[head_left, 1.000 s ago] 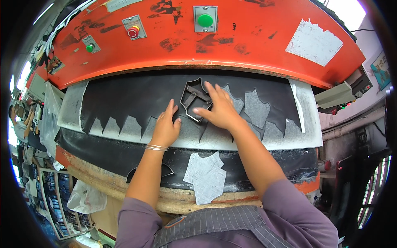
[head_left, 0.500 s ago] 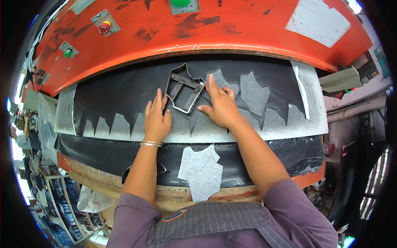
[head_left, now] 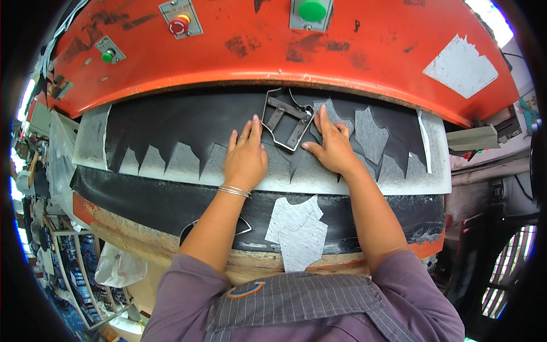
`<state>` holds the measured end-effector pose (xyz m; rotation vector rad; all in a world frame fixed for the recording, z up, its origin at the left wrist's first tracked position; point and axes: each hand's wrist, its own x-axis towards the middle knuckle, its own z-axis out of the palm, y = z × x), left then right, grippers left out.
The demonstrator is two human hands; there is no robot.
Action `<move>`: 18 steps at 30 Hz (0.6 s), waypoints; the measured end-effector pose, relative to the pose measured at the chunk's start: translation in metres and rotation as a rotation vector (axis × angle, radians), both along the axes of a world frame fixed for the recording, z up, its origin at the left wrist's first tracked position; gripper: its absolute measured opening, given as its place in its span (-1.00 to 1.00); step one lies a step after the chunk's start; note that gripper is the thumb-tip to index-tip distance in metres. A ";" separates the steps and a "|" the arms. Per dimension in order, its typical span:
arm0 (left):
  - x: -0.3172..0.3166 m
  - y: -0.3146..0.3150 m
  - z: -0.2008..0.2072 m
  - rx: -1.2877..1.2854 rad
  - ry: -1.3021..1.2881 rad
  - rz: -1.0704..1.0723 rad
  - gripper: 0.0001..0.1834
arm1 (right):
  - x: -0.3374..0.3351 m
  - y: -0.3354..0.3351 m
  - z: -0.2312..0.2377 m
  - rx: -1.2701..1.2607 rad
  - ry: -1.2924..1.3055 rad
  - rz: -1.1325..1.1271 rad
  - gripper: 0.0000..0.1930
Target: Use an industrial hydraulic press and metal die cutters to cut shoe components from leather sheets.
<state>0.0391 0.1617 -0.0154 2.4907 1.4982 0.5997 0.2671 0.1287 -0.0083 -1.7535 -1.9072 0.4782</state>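
Observation:
A metal cutting die (head_left: 289,108), an angular outline with riveted crossbars, lies on a black sheet (head_left: 171,122). To its left is my left hand (head_left: 246,162), fingers stretched forward and fingertips close by the die's edge. My right hand (head_left: 335,151) lies on the other side, index finger extended and thumb spread toward the die. Whether either hand touches the metal, I cannot tell. Neither is wrapped around anything. Grey cut shapes (head_left: 371,134) show in the sheet just beyond and right of my right hand. The die's far end sits in shadow near the red beam.
Across the far side spans a red machine beam (head_left: 239,65) with a red knob (head_left: 179,24) and green buttons (head_left: 312,10). Loose grey pieces (head_left: 302,245) overlap on the black front ledge. Another die (head_left: 244,227) is partly hidden under my left forearm. A person stands far left.
The view has shifted, moving the scene rightward in it. Hands and die keep about the same places on the sheet. My left thumb has drawn closer to its fingers.

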 end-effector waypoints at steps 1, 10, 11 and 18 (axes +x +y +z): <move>-0.001 -0.002 0.001 0.006 -0.011 -0.007 -0.30 | 0.000 -0.002 0.000 0.005 -0.011 0.001 0.05; -0.101 0.026 0.032 -0.282 -0.886 -0.034 -0.58 | -0.034 -0.048 0.031 0.037 0.084 -0.279 -0.04; -0.144 0.040 0.040 -0.120 -0.808 0.045 -0.68 | -0.047 -0.060 0.046 0.064 0.265 -0.312 -0.08; -0.281 0.122 0.165 0.656 -0.778 0.370 -0.67 | -0.119 0.004 0.191 0.628 0.445 -0.388 -0.60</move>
